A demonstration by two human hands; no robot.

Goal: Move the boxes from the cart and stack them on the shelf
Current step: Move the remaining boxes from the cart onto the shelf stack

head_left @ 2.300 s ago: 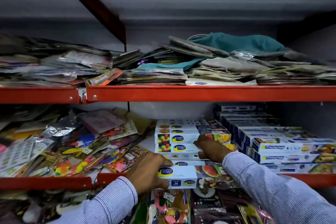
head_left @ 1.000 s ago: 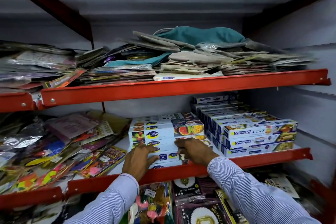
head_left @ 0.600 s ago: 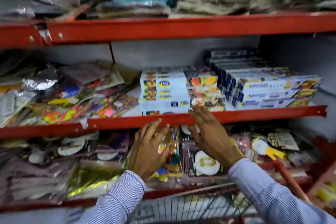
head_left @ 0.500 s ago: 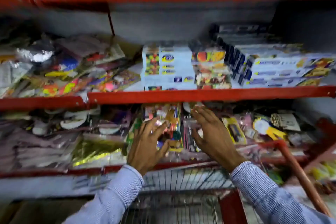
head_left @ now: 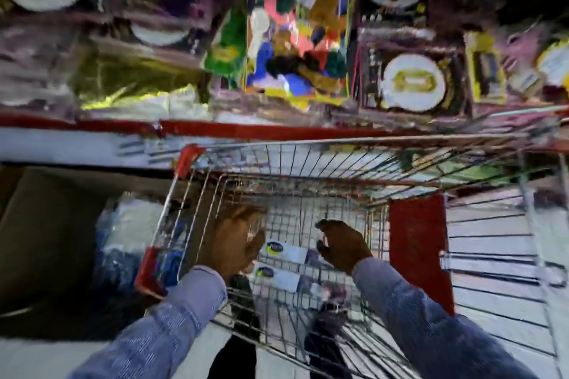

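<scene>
The view is blurred and looks down into a wire cart [head_left: 308, 144] with red corner guards. Two white boxes with blue and yellow logos lie in it, an upper box [head_left: 288, 251] and a lower box [head_left: 278, 277]. My left hand [head_left: 231, 240] is down inside the cart at the left end of the upper box, fingers spread. My right hand [head_left: 343, 244] hovers at the right end of that box with fingers curled and apart. Neither hand visibly grips a box. The shelf with the stacked boxes is out of view.
A red shelf edge [head_left: 261, 131] runs across just beyond the cart, with packets of colourful party goods [head_left: 295, 34] and plates [head_left: 412, 81] above it. A brown carton [head_left: 46, 240] and a plastic-wrapped bundle [head_left: 129, 231] stand left of the cart. A second wire cart [head_left: 498, 243] is on the right.
My view has swung down from the shelves to the cart. Both hands left the stacked boxes on the shelf and dropped empty into the cart, onto the boxes there.
</scene>
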